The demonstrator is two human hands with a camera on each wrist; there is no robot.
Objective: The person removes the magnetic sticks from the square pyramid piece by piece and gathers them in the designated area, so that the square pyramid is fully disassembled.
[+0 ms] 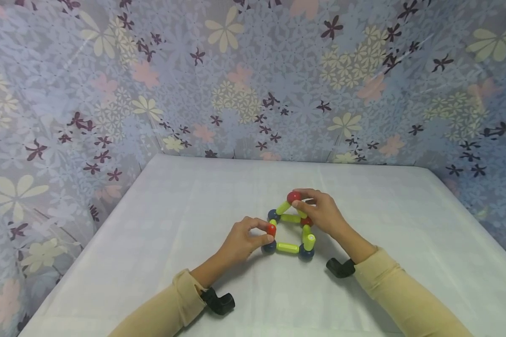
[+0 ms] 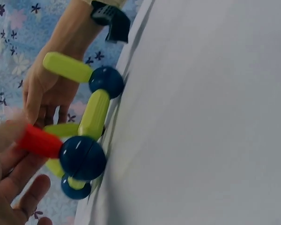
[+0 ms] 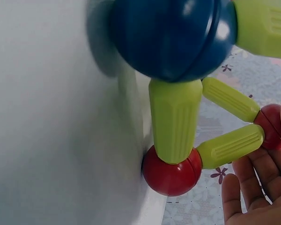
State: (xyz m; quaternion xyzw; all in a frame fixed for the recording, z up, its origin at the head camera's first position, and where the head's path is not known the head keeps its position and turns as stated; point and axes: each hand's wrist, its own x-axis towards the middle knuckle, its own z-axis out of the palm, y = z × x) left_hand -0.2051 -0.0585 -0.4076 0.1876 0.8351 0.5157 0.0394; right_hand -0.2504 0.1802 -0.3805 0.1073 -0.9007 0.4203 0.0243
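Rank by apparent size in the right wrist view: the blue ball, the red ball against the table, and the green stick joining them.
1. blue ball, though it sits closest to the camera.
2. green stick.
3. red ball.

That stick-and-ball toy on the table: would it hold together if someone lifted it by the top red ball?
Probably not firmly. The toy is short sticks merely meeting smooth balls, so joints may swivel or part. It looks like light plastic. A ball that comes loose would likely roll on the flat table.

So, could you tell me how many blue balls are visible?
3 blue balls: one front left by the left hand, one front right, one back left; others may be hidden.
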